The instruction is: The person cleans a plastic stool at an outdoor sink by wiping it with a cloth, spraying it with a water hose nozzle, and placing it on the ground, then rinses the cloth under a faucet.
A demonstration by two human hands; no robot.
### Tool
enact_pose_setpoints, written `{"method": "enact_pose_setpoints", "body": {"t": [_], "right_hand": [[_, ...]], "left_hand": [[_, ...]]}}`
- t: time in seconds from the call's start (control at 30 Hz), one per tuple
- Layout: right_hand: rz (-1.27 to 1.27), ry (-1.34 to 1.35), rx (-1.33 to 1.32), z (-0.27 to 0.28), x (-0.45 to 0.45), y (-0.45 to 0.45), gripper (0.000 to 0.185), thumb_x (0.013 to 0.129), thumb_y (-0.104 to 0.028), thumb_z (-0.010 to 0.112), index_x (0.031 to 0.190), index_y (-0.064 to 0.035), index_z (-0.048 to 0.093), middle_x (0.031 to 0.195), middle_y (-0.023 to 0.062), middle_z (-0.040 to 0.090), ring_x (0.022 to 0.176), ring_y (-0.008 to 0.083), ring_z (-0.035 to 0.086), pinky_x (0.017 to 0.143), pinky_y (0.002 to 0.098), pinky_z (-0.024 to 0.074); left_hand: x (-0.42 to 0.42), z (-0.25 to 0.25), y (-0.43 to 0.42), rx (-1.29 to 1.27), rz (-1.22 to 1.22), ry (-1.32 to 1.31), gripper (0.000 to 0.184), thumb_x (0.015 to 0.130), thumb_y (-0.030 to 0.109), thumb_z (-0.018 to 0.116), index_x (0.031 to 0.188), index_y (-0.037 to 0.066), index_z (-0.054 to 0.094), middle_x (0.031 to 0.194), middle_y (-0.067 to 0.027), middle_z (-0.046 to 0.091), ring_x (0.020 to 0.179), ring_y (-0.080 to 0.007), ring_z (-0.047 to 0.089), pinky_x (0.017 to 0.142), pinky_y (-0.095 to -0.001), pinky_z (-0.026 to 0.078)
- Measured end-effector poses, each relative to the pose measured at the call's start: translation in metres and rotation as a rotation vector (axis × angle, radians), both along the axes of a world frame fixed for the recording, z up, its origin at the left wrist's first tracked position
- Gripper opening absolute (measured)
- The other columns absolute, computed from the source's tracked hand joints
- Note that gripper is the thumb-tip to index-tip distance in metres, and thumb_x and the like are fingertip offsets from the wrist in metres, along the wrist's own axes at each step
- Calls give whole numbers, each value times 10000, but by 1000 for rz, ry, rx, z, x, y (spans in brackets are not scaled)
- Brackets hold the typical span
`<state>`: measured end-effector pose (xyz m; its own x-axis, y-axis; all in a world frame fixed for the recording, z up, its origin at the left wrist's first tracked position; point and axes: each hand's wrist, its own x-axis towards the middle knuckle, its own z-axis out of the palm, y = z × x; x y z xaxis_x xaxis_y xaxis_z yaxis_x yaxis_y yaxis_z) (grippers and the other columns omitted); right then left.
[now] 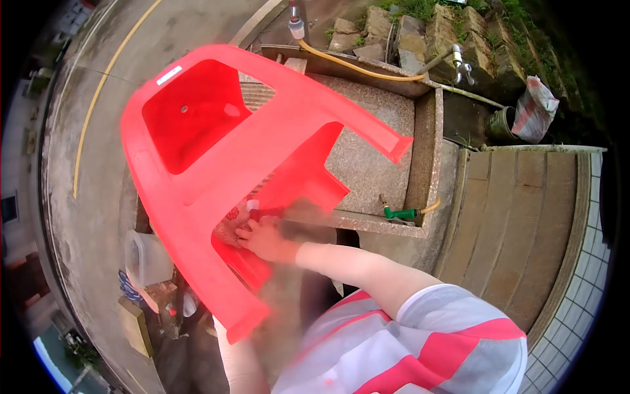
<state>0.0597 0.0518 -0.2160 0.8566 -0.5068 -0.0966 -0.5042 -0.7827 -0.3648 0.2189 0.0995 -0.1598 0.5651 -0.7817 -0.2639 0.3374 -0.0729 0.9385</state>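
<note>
A large red plastic chair (262, 138) lies tipped over across the stone sink, two of its legs pointing toward my side. My right hand (266, 240) reaches in between the legs. Its fingers are bent against a small reddish patterned piece (232, 225), perhaps a cloth, beside the chair's inner surface. Whether the fingers grip this piece is not clear. My left forearm (239, 361) comes up from below and passes behind the nearer chair leg. That leg hides my left hand, so its fingers do not show.
A speckled stone sink (430, 164) stands beneath the chair. On its near rim lies a green hose nozzle (401, 213); a yellow hose (361, 67) runs along the far rim. A tap (459, 62) stands behind. At left is a clear plastic tub (144, 259); stone steps (512, 217) are at right.
</note>
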Motion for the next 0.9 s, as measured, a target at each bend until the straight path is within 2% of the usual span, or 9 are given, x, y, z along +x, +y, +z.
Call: {"method": "enact_pose_setpoints", "body": {"t": [0.1,0.17,0.2,0.3,0.43,0.53,0.67,0.77,0.9], "right_hand": [[-150,19,82,-17,-27,-12,255,809,-203,559,1036,-218,673,1251,-63,526,1067,258,464,774,463,434],[-288,-113,42,-47,-53,-31,340,758,-233,616,1095,-222,662,1229,-71,537,1076,245,466,808,430,448],[-359,-37,113,-53,-64,-41,389,737,-233,638,1125,-221,651,1239,-76,539,1087,238,464,818,407,456],[-546,71,39,-49,-117,-83,375,755,-215,630,1129,-204,649,1217,-57,567,1003,243,514,704,392,497],[-660,95,92,-59,-115,-97,305,768,-174,624,1070,-172,666,1226,-49,584,956,285,549,709,446,522],[-560,-6,199,-43,-106,-86,284,796,-176,592,1071,-176,665,1234,-45,584,991,299,550,740,447,526],[-530,-148,506,-15,-79,-63,284,807,-203,572,1072,-222,674,1095,32,644,983,318,585,759,445,522],[-471,-180,648,-7,-55,-57,298,800,-213,572,1077,-241,679,1005,86,673,954,322,617,758,451,519],[-493,-232,754,-21,-45,-54,322,797,-185,554,1096,-209,671,971,131,675,935,315,638,760,448,514]], "left_hand": [[-4,2,20,-3,-17,59,536,840,110,662,1297,-27,420,1242,-147,510,1152,-256,496,986,-374,405],[-8,0,33,8,-48,109,549,841,129,668,1300,-31,415,1243,-153,507,1151,-261,495,985,-377,406],[-9,0,40,14,-59,137,556,841,139,671,1302,-33,412,1243,-156,506,1151,-264,495,985,-379,406],[-20,3,45,21,-116,213,578,842,168,680,1306,-38,404,1244,-165,502,1150,-271,494,984,-384,406],[-25,18,20,-79,-131,145,610,843,208,692,1311,-45,394,1245,-177,497,1148,-281,493,982,-390,406],[-20,43,-19,-171,-132,-229,636,845,237,701,1316,-51,386,1246,-186,493,1147,-289,492,981,-395,406],[-39,127,-68,51,-160,-1125,781,742,430,765,1252,-55,425,1174,-211,496,1135,-338,483,973,-430,386],[-72,174,-107,241,-235,-1227,839,718,496,773,1251,-62,442,1158,-201,501,1111,-333,487,958,-428,389],[-86,173,-129,207,-330,-1246,936,698,513,779,1324,-67,397,1164,-205,495,1122,-338,476,954,-426,391]]}}
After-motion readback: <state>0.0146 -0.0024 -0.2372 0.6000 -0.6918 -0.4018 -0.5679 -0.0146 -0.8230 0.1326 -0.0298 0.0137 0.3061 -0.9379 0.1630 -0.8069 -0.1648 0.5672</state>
